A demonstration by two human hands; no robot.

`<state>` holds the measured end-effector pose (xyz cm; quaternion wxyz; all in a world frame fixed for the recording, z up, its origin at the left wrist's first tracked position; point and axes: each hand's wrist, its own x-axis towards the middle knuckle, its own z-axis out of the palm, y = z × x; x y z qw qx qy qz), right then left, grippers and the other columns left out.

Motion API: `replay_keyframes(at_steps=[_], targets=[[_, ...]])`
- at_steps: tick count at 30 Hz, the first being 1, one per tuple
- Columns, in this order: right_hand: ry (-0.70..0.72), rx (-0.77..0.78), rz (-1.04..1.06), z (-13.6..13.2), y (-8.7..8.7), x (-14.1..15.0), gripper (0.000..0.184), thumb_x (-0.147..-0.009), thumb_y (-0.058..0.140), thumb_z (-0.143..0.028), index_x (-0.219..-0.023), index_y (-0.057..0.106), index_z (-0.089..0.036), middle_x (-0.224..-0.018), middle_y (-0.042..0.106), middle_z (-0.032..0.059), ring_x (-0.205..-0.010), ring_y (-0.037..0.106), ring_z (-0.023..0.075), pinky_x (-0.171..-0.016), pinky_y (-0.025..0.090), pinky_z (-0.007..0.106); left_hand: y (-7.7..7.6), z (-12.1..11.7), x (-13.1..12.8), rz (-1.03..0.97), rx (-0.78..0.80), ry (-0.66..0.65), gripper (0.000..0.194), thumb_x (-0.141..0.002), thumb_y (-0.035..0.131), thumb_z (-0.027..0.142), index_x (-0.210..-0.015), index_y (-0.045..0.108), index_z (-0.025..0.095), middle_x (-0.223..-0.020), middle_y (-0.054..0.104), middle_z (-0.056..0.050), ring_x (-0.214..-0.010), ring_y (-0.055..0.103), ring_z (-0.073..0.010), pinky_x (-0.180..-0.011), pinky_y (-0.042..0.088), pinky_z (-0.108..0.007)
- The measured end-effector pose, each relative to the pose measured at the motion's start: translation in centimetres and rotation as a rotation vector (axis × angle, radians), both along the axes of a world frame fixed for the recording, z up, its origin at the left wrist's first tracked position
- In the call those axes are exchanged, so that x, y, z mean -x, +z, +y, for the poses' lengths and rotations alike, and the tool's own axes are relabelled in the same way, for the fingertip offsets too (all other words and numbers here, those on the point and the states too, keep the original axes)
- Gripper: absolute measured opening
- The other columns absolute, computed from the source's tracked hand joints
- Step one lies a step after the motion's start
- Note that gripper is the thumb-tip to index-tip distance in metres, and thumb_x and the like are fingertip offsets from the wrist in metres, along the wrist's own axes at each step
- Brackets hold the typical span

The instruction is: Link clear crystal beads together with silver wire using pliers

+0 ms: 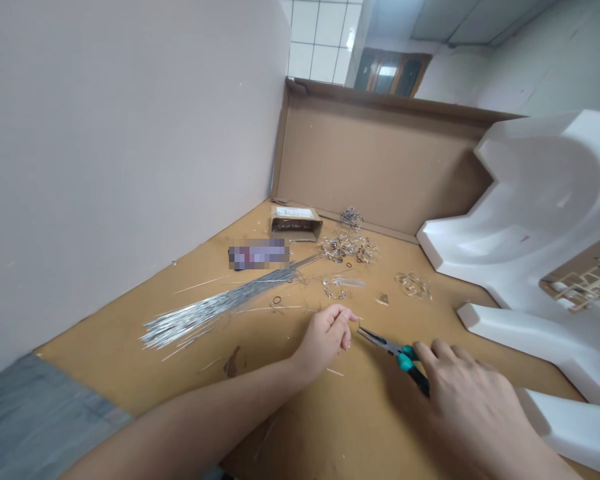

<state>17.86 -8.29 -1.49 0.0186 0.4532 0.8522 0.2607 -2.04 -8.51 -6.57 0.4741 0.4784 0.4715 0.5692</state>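
Observation:
My left hand [330, 333] is closed in a pinch at mid-table, with a short thin wire [359, 321] sticking out past the fingertips. My right hand [473, 397] grips a pair of needle-nose pliers [393, 348] with teal and black handles. The slim jaws point left at the wire, slightly parted; whether they touch it I cannot tell. Left of my left hand lies a long bundle of straight silvery wires [215, 303]. Beyond the hands is a pile of small bent wire pieces [347, 247], and a smaller cluster of wire pieces [413, 285] lies to its right.
A small open cardboard box [296, 212] stands at the back, beside a blurred flat item [260, 254]. A cardboard panel [380, 157] rises behind them. White moulded foam [535, 173] fills the right side, and a pale wall [130, 133] borders the left. Loose wires lie scattered about.

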Motion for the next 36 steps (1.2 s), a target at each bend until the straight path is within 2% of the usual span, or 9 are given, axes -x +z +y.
replay_keyframes(at_steps=[4,8,15,21,30,36], targets=[[0.025,-0.080,-0.002,0.0,1.0,-0.5,0.007,-0.067,0.049,-0.022,-0.073,0.052,-0.023,-0.062,0.053,0.0031,-0.052,0.053,0.0207,-0.047,0.021,0.028,0.1,0.2,0.1,-0.018,0.016,-0.008,0.027,-0.082,0.041,0.039,-0.081,0.054,0.015,-0.043,0.043,0.006,-0.038,0.034,-0.0076,-0.043,0.029,-0.019],[0.041,-0.066,0.018,-0.1,1.5,-0.2,0.010,-0.064,0.050,-0.019,-0.072,0.052,-0.023,-0.063,0.052,0.0031,-0.055,0.054,0.0223,-0.048,0.022,0.028,0.2,0.1,0.0,-0.007,0.018,0.000,0.028,-0.082,0.041,0.039,-0.080,0.055,0.015,-0.043,0.042,0.006,-0.040,0.036,-0.0078,-0.045,0.030,-0.019],[0.039,-0.069,0.013,0.0,1.7,0.1,0.011,-0.065,0.048,-0.015,-0.072,0.052,-0.023,-0.062,0.053,0.0029,-0.053,0.054,0.0225,-0.048,0.023,0.029,0.0,0.1,0.0,-0.034,0.004,0.019,0.029,-0.082,0.042,0.039,-0.079,0.057,0.015,-0.041,0.041,0.006,-0.040,0.034,-0.0076,-0.046,0.030,-0.019],[0.078,-0.070,-0.007,0.3,1.9,-0.4,0.011,-0.063,0.050,-0.017,-0.072,0.054,-0.023,-0.062,0.053,0.0036,-0.054,0.054,0.0222,-0.048,0.023,0.029,0.1,0.2,-0.1,-0.030,0.006,-0.016,0.029,-0.082,0.041,0.039,-0.080,0.057,0.015,-0.041,0.040,0.007,-0.039,0.034,-0.0075,-0.045,0.029,-0.019],[0.088,-0.050,-0.013,0.9,2.5,-0.4,0.010,-0.062,0.053,-0.019,-0.072,0.055,-0.023,-0.061,0.051,0.0037,-0.055,0.053,0.0224,-0.047,0.021,0.029,0.1,0.2,0.0,-0.028,-0.058,-0.040,0.028,-0.083,0.040,0.036,-0.077,0.056,0.014,-0.041,0.037,0.007,-0.040,0.033,-0.0075,-0.049,0.035,-0.020],[0.098,-0.070,-0.040,0.5,2.2,-0.2,0.011,-0.062,0.054,-0.018,-0.071,0.054,-0.023,-0.060,0.051,0.0036,-0.055,0.053,0.0227,-0.048,0.020,0.029,0.2,0.1,0.2,-0.027,-0.060,-0.034,0.028,-0.083,0.041,0.036,-0.078,0.056,0.014,-0.041,0.038,0.007,-0.041,0.034,-0.0078,-0.051,0.035,-0.021]])
